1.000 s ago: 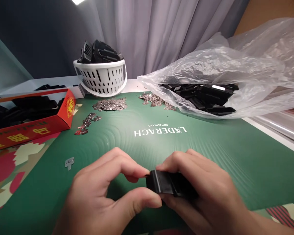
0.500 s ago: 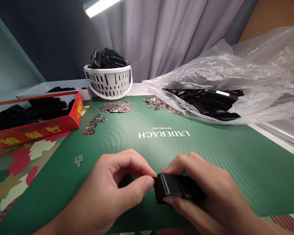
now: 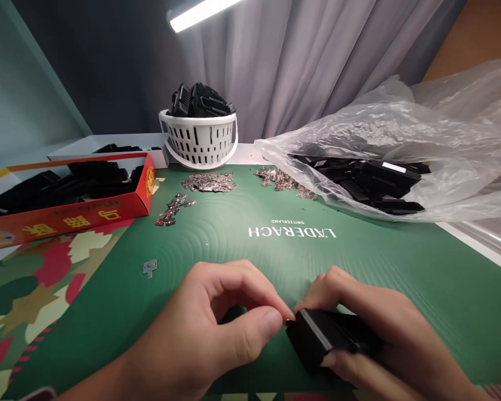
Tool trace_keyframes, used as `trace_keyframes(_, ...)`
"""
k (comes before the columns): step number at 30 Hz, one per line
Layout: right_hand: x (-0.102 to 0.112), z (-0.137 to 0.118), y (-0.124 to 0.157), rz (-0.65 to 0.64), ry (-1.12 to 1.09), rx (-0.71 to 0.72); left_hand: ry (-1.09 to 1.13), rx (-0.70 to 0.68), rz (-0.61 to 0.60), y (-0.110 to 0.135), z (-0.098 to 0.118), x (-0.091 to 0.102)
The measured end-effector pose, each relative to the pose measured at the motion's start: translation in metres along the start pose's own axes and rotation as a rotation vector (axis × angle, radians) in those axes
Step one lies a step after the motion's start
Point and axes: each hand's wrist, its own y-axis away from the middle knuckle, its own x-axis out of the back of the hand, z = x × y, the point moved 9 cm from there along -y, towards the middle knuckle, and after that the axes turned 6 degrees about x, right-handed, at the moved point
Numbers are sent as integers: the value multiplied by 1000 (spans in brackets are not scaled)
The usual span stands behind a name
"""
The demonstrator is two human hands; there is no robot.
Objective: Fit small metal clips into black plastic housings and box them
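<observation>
My right hand [image 3: 371, 328] is wrapped around a black plastic housing [image 3: 317, 337], holding it tilted just above the green mat. Beside the housing's left end, my left hand [image 3: 234, 328] has thumb and index finger brought together. The index fingertip touches the housing's upper left edge, where a tiny glint shows; what the fingers pinch, if anything, is too small to name. To the left of that hand, a single flat metal contact plate [image 3: 150, 268] lies on the mat. Farther back are a small group of metal plates [image 3: 175, 209] and a larger heap of them [image 3: 209, 182].
Another metal pile [image 3: 284, 181] lies beside a clear plastic bag [image 3: 384, 128] of black parts at the right. A white basket [image 3: 201, 139] of black parts stands at the back. On the left sit a red box [image 3: 137, 192] and a white box [image 3: 108, 143], both holding black parts.
The view has shifted, so the scene sits farther right. My right hand has tilted the housing, and the left thumb is a little farther from its end.
</observation>
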Motion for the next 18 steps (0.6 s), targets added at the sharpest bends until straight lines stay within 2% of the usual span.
trace_keyframes(5, -3, 0, 1, -42, -81, -8, 258, 155, -170, 0, -14, -12)
trace_keyframes(9, -7, 3, 1, -67, -141, -49, 392, 197, -253, -1, -17, -18)
trace_keyframes(18, -16, 13, 0, -154, -205, -140, 383, 247, -266, 0, -24, -19)
